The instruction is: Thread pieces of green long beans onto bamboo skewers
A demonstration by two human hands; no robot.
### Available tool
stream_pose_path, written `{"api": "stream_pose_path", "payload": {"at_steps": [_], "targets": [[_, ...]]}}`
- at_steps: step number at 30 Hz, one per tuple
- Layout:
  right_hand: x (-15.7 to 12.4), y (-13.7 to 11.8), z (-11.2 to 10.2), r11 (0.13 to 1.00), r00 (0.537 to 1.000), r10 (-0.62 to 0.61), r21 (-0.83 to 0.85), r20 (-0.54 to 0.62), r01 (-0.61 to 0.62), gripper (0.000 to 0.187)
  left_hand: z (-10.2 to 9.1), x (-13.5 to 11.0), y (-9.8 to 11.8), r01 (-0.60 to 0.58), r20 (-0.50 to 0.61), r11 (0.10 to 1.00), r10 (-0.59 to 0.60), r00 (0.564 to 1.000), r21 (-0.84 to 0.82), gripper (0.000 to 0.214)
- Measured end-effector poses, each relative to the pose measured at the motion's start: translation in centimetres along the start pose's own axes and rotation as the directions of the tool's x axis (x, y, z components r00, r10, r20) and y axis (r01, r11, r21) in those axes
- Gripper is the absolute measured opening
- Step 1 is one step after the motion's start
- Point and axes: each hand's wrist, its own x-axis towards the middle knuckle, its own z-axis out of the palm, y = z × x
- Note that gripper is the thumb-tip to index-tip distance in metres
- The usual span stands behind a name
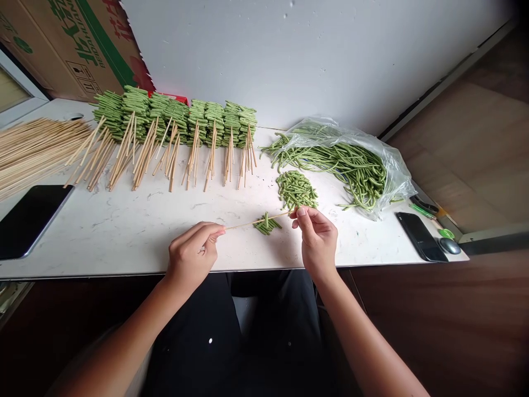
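A thin bamboo skewer (243,224) is stretched between my two hands, just above the white counter. My left hand (194,248) pinches its left end, and my right hand (317,237) closes on the other end. Whether a bean piece is also between the right fingers I cannot tell. Under the skewer lies a small cluster of cut green bean pieces (264,226). A larger heap of cut green beans (296,188) sits just beyond my right hand.
Skewered bean bundles (173,113) are stacked along the back, sticks facing me. Loose skewers (37,149) and a dark phone (33,220) lie at left. Long beans (351,165) spill from a plastic bag (397,165) at right, near another phone (420,237). A cardboard box (78,49) stands behind.
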Motion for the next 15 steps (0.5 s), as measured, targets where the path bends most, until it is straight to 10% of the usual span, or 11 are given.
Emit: {"api": "stream_pose_path", "payload": {"at_steps": [15], "targets": [[-0.42,0.20,0.35,0.997,0.997,-0.076,0.009,0.029,0.076,0.022,0.05,-0.09,-0.09,-0.023,0.004,1.000,0.023,1.000,0.016,0.025]]}}
